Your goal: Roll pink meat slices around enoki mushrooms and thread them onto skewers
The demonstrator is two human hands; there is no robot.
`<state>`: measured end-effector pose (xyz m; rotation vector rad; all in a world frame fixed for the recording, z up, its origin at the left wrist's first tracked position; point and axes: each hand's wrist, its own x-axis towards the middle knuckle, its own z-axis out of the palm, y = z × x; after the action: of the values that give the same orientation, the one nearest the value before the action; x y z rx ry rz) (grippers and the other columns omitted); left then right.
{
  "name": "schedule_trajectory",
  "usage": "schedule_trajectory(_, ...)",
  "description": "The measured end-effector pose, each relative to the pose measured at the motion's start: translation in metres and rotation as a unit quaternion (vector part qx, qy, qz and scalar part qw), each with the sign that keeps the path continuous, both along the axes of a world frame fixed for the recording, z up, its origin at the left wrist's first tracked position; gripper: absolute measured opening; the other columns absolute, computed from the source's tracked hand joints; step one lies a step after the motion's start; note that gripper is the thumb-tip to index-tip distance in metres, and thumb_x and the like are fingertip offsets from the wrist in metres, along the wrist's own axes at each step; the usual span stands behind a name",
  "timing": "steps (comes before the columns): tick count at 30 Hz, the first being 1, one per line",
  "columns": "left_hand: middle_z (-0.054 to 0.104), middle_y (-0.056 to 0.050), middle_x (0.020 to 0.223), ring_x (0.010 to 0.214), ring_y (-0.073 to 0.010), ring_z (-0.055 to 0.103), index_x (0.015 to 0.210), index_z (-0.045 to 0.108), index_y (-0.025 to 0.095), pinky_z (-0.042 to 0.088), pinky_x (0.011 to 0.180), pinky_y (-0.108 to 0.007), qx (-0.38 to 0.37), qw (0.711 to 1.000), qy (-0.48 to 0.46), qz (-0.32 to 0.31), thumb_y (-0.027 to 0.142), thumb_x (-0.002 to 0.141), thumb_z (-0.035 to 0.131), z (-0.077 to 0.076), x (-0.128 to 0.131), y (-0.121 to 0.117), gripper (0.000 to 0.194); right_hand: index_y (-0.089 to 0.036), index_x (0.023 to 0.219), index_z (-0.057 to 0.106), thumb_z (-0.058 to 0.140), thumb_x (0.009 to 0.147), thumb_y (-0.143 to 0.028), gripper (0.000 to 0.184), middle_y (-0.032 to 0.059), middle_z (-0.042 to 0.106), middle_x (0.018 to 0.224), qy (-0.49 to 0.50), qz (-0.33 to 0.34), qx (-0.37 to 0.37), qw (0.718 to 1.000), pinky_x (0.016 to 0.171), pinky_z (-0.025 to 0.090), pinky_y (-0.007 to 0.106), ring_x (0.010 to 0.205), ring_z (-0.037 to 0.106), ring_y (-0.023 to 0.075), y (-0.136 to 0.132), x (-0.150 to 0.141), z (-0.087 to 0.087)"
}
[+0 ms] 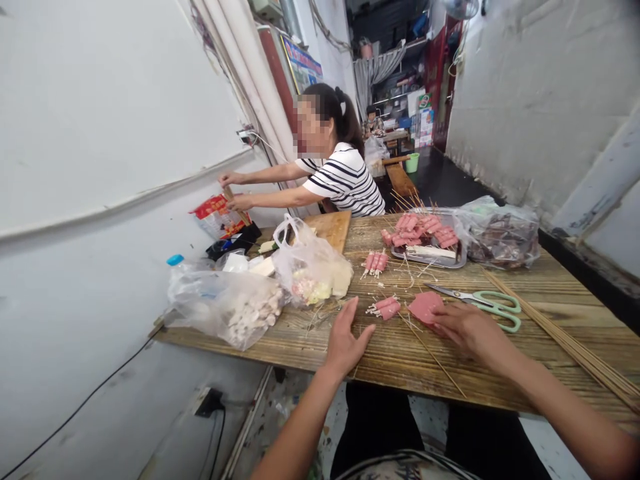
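The meat slice lies on the worktop beside the rolls, its edge gripped by the right hand; the left hand is spread, empty. Laying-out is seemingly under way; rolling is probably called for next.

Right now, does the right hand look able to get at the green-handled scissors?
Likely yes: the scissors lie right beside the right hand, and nothing is seen lying on them. The hand is at the pink slice, though, so it would probably have to leave that first.

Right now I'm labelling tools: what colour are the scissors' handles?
The scissors' handles are pale green, clearest in the head view.
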<state>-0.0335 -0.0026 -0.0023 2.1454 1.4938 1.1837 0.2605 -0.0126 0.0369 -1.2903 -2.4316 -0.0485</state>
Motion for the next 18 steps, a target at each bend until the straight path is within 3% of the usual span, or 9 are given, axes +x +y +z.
schedule_trajectory(3, 0.057, -0.013, 0.132, 0.115, -0.0231, 0.058, 0.134, 0.049, 0.02, 0.046, 0.102, -0.044, 0.015, 0.997, -0.058, 0.056, 0.03, 0.084, 0.062, 0.0, -0.012, -0.009, 0.052, -0.023, 0.096, 0.071, 0.035, 0.097, -0.031, 0.037, 0.0049, 0.071, 0.097, 0.067, -0.05, -0.032, 0.996, 0.073, 0.048, 0.027, 0.085, 0.064, 0.0158, 0.013, -0.005, 0.02)
schedule_trajectory(7, 0.062, -0.013, 0.122, 0.098, -0.0193, 0.064, 0.126, 0.056, 0.018, 0.055, 0.085, -0.036, 0.022, 0.987, -0.128, 0.094, 0.029, 0.086, 0.059, -0.001, -0.016, -0.008, 0.042, -0.019, 0.101, 0.068, 0.037, 0.096, -0.032, 0.034, 0.007, 0.071, 0.096, 0.123, -0.109, 0.054, 0.985, 0.072, 0.047, 0.027, 0.085, 0.064, 0.0174, 0.022, -0.028, 0.043)
schedule_trajectory(10, 0.063, -0.013, 0.119, 0.096, -0.0192, 0.064, 0.123, 0.059, 0.017, 0.056, 0.082, -0.036, 0.029, 0.984, -0.139, 0.104, 0.027, 0.086, 0.057, -0.002, -0.016, -0.006, 0.038, -0.019, 0.094, 0.068, 0.038, 0.096, -0.026, 0.03, 0.0058, 0.07, 0.09, 0.068, -0.049, 0.087, 0.993, 0.074, 0.048, 0.029, 0.081, 0.063, 0.0168, 0.0, -0.063, 0.041)
schedule_trajectory(14, 0.064, -0.012, 0.118, 0.1, -0.0204, 0.064, 0.119, 0.062, 0.017, 0.055, 0.086, -0.039, 0.03, 0.988, -0.119, 0.094, 0.024, 0.087, 0.056, -0.003, -0.017, -0.007, 0.033, -0.026, 0.075, 0.065, 0.038, 0.094, -0.02, 0.033, 0.0002, 0.066, 0.075, -0.087, 0.06, 0.017, 0.994, 0.063, 0.049, 0.028, 0.07, 0.06, 0.0156, -0.043, -0.105, 0.02)
schedule_trajectory(16, 0.064, -0.011, 0.119, 0.104, -0.021, 0.063, 0.118, 0.062, 0.018, 0.054, 0.09, -0.041, 0.029, 0.99, -0.111, 0.087, 0.023, 0.087, 0.056, -0.004, -0.018, -0.007, 0.032, -0.028, 0.076, 0.064, 0.037, 0.095, -0.026, 0.033, -0.0007, 0.066, 0.075, -0.085, 0.078, -0.015, 0.993, 0.063, 0.049, 0.028, 0.071, 0.06, 0.0156, -0.045, -0.104, 0.02)
schedule_trajectory(18, 0.065, -0.011, 0.119, 0.106, -0.0214, 0.063, 0.118, 0.063, 0.019, 0.053, 0.093, -0.042, 0.029, 0.99, -0.107, 0.086, 0.023, 0.087, 0.056, -0.005, -0.018, -0.007, 0.032, -0.026, 0.074, 0.064, 0.031, 0.097, -0.03, 0.041, 0.0008, 0.066, 0.073, -0.045, 0.043, -0.027, 0.998, 0.062, 0.046, 0.028, 0.067, 0.059, 0.0152, -0.021, -0.081, 0.029)
